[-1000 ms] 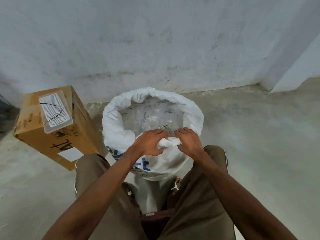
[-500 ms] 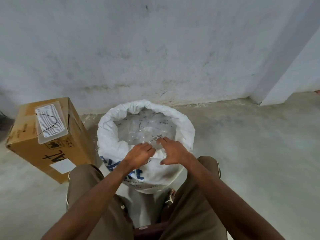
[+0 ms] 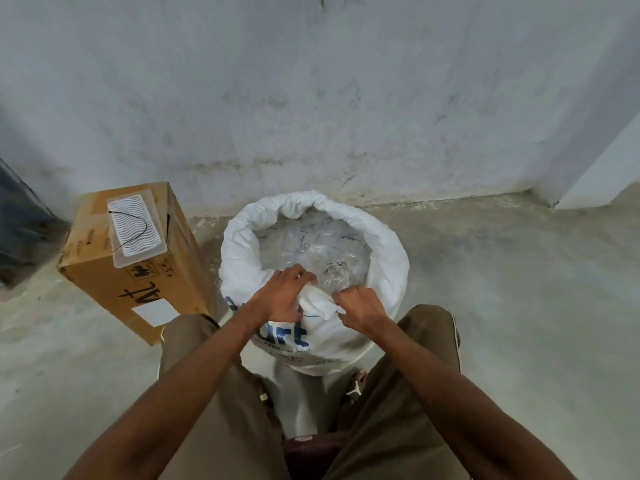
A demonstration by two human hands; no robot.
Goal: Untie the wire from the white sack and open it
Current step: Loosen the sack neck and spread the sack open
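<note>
The white sack [image 3: 384, 247] with blue print stands on the floor between my knees, its mouth wide and its rim rolled outward. Clear plastic packets [image 3: 311, 251] fill the inside. My left hand [image 3: 280, 299] and my right hand [image 3: 360, 306] both pinch the near part of the rolled rim, a bunch of white fabric between them. A thin black wire [image 3: 133, 226] lies bent on a clear lid atop the cardboard box, away from the sack.
A brown cardboard box [image 3: 152, 292] stands left of the sack, with a clear plastic lid [image 3: 136, 233] on top. A grey wall [image 3: 311, 98] rises just behind the sack. Bare concrete floor [image 3: 519, 306] spreads to the right. A dark object [image 3: 20, 220] sits at far left.
Half a second ago my right hand lay flat on the rim; now both hands grip the near rim fabric again. The camera view has shifted slightly downward.
</note>
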